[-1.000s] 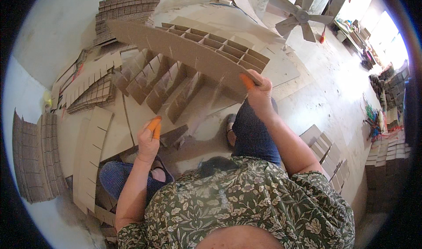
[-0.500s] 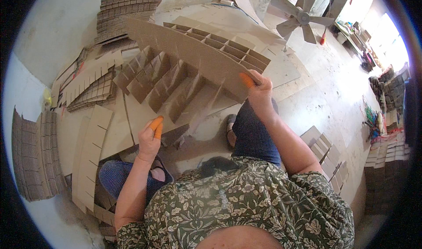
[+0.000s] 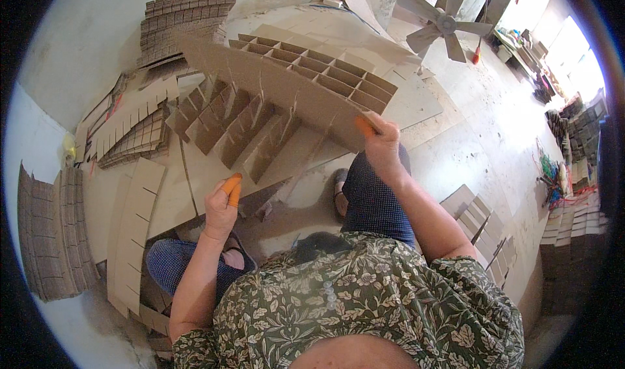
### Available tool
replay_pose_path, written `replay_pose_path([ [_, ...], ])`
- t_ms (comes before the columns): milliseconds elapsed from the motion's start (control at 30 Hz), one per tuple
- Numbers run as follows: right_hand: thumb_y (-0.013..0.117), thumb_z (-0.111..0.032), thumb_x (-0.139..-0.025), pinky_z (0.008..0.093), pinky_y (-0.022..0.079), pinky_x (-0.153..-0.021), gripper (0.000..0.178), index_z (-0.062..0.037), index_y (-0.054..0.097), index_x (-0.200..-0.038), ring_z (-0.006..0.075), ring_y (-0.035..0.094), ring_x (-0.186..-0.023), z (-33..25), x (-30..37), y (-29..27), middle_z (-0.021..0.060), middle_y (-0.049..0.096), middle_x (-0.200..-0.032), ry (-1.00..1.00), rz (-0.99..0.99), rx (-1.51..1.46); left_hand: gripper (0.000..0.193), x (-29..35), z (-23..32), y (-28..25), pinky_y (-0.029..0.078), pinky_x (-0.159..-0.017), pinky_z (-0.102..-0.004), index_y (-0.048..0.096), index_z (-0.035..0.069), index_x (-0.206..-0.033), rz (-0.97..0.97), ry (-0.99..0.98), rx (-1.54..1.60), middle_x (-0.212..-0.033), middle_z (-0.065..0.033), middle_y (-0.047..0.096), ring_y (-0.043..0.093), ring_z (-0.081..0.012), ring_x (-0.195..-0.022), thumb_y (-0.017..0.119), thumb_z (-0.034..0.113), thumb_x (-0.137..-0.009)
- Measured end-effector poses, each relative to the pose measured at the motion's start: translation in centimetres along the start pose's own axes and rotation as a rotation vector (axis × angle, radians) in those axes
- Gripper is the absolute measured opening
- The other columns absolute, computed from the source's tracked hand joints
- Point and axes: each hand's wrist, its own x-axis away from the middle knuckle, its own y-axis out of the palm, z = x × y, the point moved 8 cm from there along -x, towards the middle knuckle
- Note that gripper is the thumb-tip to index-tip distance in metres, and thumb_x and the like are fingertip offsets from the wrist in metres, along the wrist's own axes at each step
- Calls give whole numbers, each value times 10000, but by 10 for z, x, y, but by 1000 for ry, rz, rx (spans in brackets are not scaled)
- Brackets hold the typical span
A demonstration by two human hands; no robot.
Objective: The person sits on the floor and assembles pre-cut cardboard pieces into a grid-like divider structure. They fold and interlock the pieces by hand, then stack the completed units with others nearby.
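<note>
My right hand is closed on the near right end of a long cardboard strip, its orange-covered thumb pressed to the face. The strip stands on edge and slants away to the far left. Several slotted cardboard pieces stand in rows on its near side. Behind it shows an assembled cardboard divider grid with open cells. My left hand, with orange finger covers, is closed in a pinch near the front edge of the work surface. What it holds, if anything, is hidden.
Slotted strips and a bundle of strips lie at the left. A tall stack stands by the wall. A fan is at the far right, with more cardboard pieces on the floor beside my right arm.
The long strip has shifted slightly toward me and tilted, so more of the grid's cells show behind it. My right hand moved slightly with it; my left hand stayed nearly still.
</note>
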Motion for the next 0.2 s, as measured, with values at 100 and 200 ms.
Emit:
replay_pose_path([
  [100, 638, -17, -848, 247, 438, -596, 65, 17, 657, -900, 79, 517, -675, 4, 3, 10, 77, 621, -708, 64, -33, 25, 199, 2, -4, 0, 501, -701, -291, 649, 24, -1042, 10, 7, -16, -936, -154, 663, 654, -266, -806, 624, 1, -846],
  [200, 629, -16, -857, 252, 455, -619, 71, 2, 673, -910, 87, 540, -706, 18, 2, 17, 79, 677, -777, 201, -89, -13, 194, 3, -6, 2, 499, -752, -292, 649, 28, -1046, -23, -89, 40, -982, -160, 664, 654, -260, -868, 615, 14, -855],
])
